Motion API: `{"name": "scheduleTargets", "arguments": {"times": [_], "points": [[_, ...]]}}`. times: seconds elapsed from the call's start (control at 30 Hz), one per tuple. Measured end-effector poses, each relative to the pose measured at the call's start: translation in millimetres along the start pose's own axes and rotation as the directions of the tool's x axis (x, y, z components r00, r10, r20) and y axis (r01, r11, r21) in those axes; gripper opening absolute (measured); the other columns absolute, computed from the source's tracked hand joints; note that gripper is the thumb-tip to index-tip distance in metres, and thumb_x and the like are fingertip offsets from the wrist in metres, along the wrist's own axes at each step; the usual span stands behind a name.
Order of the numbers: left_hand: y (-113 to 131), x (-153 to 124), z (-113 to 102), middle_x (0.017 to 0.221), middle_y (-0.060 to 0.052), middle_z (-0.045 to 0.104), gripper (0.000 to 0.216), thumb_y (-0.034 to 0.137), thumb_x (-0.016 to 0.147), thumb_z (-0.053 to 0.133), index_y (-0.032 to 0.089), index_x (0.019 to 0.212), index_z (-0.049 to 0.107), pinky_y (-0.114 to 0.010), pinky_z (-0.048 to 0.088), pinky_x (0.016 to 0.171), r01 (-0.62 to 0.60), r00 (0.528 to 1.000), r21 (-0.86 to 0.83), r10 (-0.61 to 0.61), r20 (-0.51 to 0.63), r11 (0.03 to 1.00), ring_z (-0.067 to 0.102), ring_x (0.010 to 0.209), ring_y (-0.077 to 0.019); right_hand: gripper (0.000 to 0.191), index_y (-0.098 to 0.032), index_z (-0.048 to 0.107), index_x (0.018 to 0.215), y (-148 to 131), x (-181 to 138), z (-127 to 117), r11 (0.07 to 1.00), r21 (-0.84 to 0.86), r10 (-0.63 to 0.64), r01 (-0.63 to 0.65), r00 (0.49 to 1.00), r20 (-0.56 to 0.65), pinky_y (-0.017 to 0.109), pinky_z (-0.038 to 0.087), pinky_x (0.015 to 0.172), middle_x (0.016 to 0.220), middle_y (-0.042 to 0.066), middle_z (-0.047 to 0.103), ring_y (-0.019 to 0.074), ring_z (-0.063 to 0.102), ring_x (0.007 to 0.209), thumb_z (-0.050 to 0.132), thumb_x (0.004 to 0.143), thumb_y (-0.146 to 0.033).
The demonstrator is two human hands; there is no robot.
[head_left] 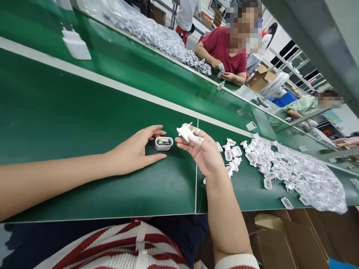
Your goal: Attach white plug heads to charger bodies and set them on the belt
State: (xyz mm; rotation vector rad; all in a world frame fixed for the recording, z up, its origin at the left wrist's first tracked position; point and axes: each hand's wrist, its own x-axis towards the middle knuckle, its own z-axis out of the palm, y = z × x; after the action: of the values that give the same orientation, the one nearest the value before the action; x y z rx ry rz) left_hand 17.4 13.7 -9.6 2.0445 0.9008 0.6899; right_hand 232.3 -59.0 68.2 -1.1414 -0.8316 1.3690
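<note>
My left hand (137, 149) lies on the green bench, fingers spread around a small white charger housing (163, 143) with its open side showing electronics; the fingertips touch or nearly touch it. Palm up just to the right of the housing, my right hand (203, 151) has its fingers curled round a few white plug parts (188, 133). Loose white plug caps (232, 153) lie on the bench right behind that hand.
A heap of white plug parts on clear plastic (294, 172) fills the right of the bench. A white charger block (75, 45) sits on the conveyor belt at far left. A person in a red shirt (224, 48) works across the belt. Cardboard boxes (283, 239) stand below right.
</note>
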Motion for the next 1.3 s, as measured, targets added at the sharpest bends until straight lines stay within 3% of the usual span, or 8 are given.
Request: {"name": "scheduleTargets", "arguments": {"times": [0.17, 0.23, 0.3, 0.4, 0.6, 0.9, 1.1, 1.3], "points": [[-1, 8, -4, 0.115, -0.008, 0.074, 0.048, 0.067, 0.094, 0.061, 0.026, 0.117, 0.072, -0.044, 0.055, 0.096, -0.054, 0.998, 0.010, 0.054, 0.035, 0.998, 0.066, 0.110, -0.0311, 0.019, -0.025, 0.077, 0.097, 11, 1, 7, 0.959, -0.251, -0.138, 0.131, 0.990, -0.012, 0.041, 0.061, 0.102, 0.110, 0.001, 0.080, 0.0221, 0.075, 0.106, 0.076, 0.078, -0.024], [-1, 10, -6, 0.113, -0.007, 0.074, 0.047, 0.066, 0.093, 0.063, 0.026, 0.117, 0.073, -0.044, 0.055, 0.096, -0.072, 0.997, -0.011, 0.072, 0.034, 0.997, 0.066, 0.108, -0.0302, 0.021, -0.025, 0.076, 0.101, 17, 2, 9, 0.896, -0.396, -0.232, 0.199, 0.972, -0.037, 0.042, 0.059, 0.106, 0.114, 0.002, 0.081, 0.0220, 0.074, 0.108, 0.079, 0.080, -0.027], [-2, 10, -7, 0.114, -0.007, 0.074, 0.049, 0.065, 0.091, 0.066, 0.025, 0.119, 0.073, -0.043, 0.054, 0.097, -0.088, 0.996, -0.029, 0.089, 0.027, 0.996, 0.066, 0.109, -0.0303, 0.021, -0.026, 0.077, 0.107, 22, 2, 10, 0.779, -0.562, -0.347, 0.278, 0.938, -0.017, 0.043, 0.058, 0.108, 0.119, 0.003, 0.080, 0.0219, 0.074, 0.111, 0.078, 0.086, -0.028], [-3, 10, -8, 0.114, -0.006, 0.075, 0.047, 0.065, 0.091, 0.065, 0.025, 0.114, 0.074, -0.043, 0.054, 0.097, -0.108, 0.993, -0.065, 0.110, 0.031, 0.992, 0.065, 0.111, -0.0302, 0.025, -0.029, 0.076, 0.118, 27, 0, 10, 0.529, -0.738, -0.500, 0.420, 0.856, 0.129, 0.043, 0.056, 0.110, 0.123, 0.003, 0.080, 0.0215, 0.072, 0.116, 0.068, 0.096, -0.022], [-4, 12, -7, 0.111, -0.006, 0.074, 0.040, 0.061, 0.092, 0.062, 0.025, 0.104, 0.074, -0.043, 0.053, 0.099, -0.115, 0.992, -0.099, 0.119, 0.037, 0.988, 0.065, 0.112, -0.0299, 0.032, -0.030, 0.072, 0.127, 34, 0, 14, 0.281, -0.807, -0.529, 0.519, 0.786, 0.321, 0.043, 0.057, 0.108, 0.125, 0.003, 0.080, 0.0208, 0.074, 0.115, 0.060, 0.100, -0.017], [-5, 13, -6, 0.111, -0.006, 0.074, 0.036, 0.057, 0.092, 0.058, 0.024, 0.098, 0.072, -0.042, 0.053, 0.098, -0.122, 0.991, -0.101, 0.127, 0.036, 0.987, 0.064, 0.111, -0.0289, 0.031, -0.030, 0.070, 0.127, 36, 8, 11, 0.276, -0.830, -0.488, 0.485, 0.815, 0.314, 0.043, 0.056, 0.107, 0.125, 0.004, 0.079, 0.0223, 0.071, 0.115, 0.067, 0.097, -0.024], [-4, 14, -6, 0.108, -0.007, 0.074, 0.039, 0.058, 0.093, 0.056, 0.023, 0.097, 0.072, -0.041, 0.052, 0.094, -0.135, 0.990, -0.103, 0.139, 0.029, 0.985, 0.063, 0.109, -0.0286, 0.021, -0.030, 0.076, 0.115, 34, 11, 14, 0.273, -0.832, -0.538, 0.483, 0.793, 0.284, 0.045, 0.054, 0.107, 0.113, 0.002, 0.081, 0.0215, 0.069, 0.108, 0.069, 0.096, -0.025], [-1, 14, -9, 0.104, -0.007, 0.073, 0.036, 0.057, 0.090, 0.056, 0.024, 0.097, 0.071, -0.042, 0.052, 0.092, -0.090, 0.994, -0.101, 0.096, 0.056, 0.991, 0.062, 0.109, -0.0307, 0.022, -0.035, 0.077, 0.113, 33, 9, 19, 0.316, -0.867, -0.480, 0.384, 0.853, 0.203, 0.048, 0.052, 0.110, 0.113, 0.001, 0.080, 0.0243, 0.067, 0.111, 0.068, 0.095, -0.028]]}}
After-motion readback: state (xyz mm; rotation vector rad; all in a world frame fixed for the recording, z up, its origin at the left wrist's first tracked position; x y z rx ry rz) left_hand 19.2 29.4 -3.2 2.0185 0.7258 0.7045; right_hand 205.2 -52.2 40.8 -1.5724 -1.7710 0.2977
